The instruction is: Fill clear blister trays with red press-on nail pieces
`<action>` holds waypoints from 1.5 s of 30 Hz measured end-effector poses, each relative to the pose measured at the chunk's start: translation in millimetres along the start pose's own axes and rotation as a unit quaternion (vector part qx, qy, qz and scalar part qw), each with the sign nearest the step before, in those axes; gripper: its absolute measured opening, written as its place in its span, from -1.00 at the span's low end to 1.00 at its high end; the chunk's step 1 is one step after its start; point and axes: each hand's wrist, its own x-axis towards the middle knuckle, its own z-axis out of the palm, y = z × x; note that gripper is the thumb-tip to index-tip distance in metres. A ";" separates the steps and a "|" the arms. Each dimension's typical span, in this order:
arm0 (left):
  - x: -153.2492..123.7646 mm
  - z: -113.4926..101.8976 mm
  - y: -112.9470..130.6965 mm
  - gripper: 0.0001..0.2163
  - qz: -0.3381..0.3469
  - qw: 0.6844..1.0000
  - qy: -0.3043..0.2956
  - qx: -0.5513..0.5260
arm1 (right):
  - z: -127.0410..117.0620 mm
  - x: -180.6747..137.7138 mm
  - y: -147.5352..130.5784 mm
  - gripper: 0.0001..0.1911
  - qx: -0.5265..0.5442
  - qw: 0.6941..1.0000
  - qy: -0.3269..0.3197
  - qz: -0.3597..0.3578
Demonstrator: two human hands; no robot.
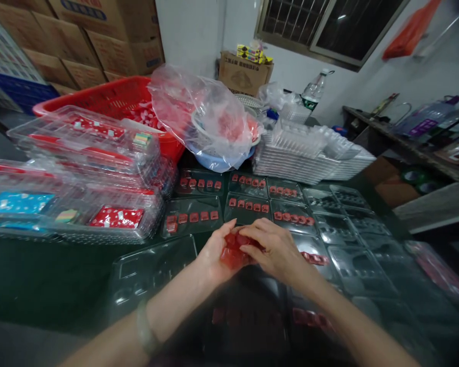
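Several red translucent pieces (234, 251) lie heaped in my left hand (218, 250), whose fingers cup around them. From the right, my right hand (270, 244) reaches into the heap with thumb and fingertips pinched on the pieces; exactly which one they grip is hidden. Just beyond my hands, clear plastic trays hold rows of small red pieces, such as one tray (191, 206) at the left and another (248, 214) in the middle. A clear tray without red pieces (153, 270) lies below my left hand. More red pieces (315, 259) sit in a tray beside my right forearm.
At the left stand stacked clear plastic cases (84, 204). Behind them is a red basket (95, 94), with a plastic bag (199, 112) over a bowl beside it. Stacked clear trays (309, 163) and a bottle (315, 90) stand farther right. Cardboard boxes (115, 46) fill the back left.
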 end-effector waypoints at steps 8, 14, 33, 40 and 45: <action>1.2 -9.0 -0.4 -0.70 -0.032 0.998 -0.009 0.049 | -8.9 -10.7 60.7 -0.77 0.278 0.946 0.101 0.135; -1.5 -8.2 4.0 -0.75 -0.018 0.996 0.024 0.080 | -36.2 -0.2 190.8 -0.61 0.189 0.914 0.234 0.271; 3.3 -13.6 12.2 -0.70 0.002 0.991 0.058 0.119 | -34.0 36.0 297.0 -0.82 -0.043 0.951 0.150 0.268; 4.0 -16.7 13.9 -0.71 0.011 0.988 0.085 0.128 | -33.5 34.6 303.7 -0.82 -0.064 0.950 0.153 0.264; 3.6 -18.6 13.9 -0.72 0.000 0.988 0.087 0.126 | -30.9 31.6 311.0 -0.82 -0.066 0.955 0.151 0.246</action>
